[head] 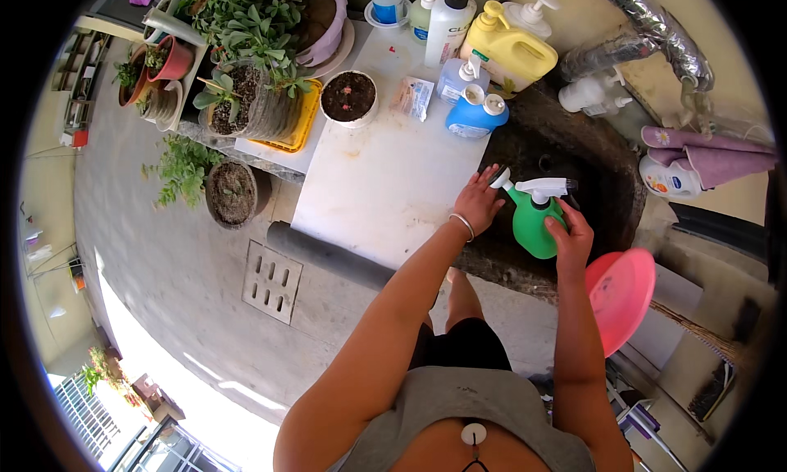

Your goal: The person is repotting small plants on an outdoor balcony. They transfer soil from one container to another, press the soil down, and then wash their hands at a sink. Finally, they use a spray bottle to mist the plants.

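A green plastic watering can (533,229) with a white trigger spray head (544,189) is tilted over the dark stone sink (522,125). My right hand (572,232) grips its body from the right side, thumb in front. The spout reaches up to the left and ends in a white sprinkler rose (500,177) with a dark face. Beside that rose is my left hand (476,198), palm down, thumb apart from the stretched fingers. Whether its fingertips touch the rose is hard to tell. A metal bangle (465,225) circles the left wrist.
A soil-filled white pot (349,98), a packet (413,97) and a blue bottle (476,117) stand or lie on the white board (369,177). Pump bottles line the wall, including a yellow jug (510,48). A pink basin (627,300) leans right of the sink. Potted plants (246,23) crowd the left.
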A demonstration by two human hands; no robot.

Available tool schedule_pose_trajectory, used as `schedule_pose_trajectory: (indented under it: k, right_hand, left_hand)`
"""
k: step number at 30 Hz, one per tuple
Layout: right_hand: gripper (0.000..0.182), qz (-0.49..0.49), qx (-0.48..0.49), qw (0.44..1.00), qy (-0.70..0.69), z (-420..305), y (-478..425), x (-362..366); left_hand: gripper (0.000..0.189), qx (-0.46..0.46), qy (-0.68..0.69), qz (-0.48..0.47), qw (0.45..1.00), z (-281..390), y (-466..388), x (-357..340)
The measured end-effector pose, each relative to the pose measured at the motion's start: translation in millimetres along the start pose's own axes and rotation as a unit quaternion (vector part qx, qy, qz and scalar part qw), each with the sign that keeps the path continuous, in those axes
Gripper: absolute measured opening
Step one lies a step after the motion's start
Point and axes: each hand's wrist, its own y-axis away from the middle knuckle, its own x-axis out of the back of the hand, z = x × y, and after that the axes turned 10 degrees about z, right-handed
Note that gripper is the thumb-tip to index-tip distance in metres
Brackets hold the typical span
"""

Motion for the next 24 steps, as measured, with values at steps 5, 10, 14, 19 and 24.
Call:
schedule_pose_trajectory:
  k: [5, 10, 14, 19, 24]
  right_hand:
    - [0.036, 0.007, -0.01, 1.0, -0.002, -0.3, -5.2, 13.3]
    - [0.036, -0.001, -0.015, 0.999, -0.03, 3.9, -8.6, 12.4]
    - [0.037, -0.01, -0.027, 0.999, -0.031, 12.0, -12.0, 16.6]
    - [0.038, -0.002, -0.028, 1.0, -0.015, 16.9, -12.5, 28.2]
    - [0.038, -0.003, -0.027, 1.0, 0.001, 3.4, -16.2, 37.9]
  left_hand:
    - [0.068, 0.06, 0.019, 0.199, 0.978, -25.1, 40.5, 73.1]
    - [0.076, 0.371, -0.268, 0.303, 0.836, -115.2, 124.5, 139.7]
    - [0.076, 0.451, -0.279, 0.281, 0.8, -111.0, 115.4, 112.5]
    - [0.074, 0.243, -0.142, 0.162, 0.946, 9.5, 51.1, 10.9]
    - [0.067, 0.162, 0.197, 0.077, 0.964, 53.2, 25.0, -41.0]
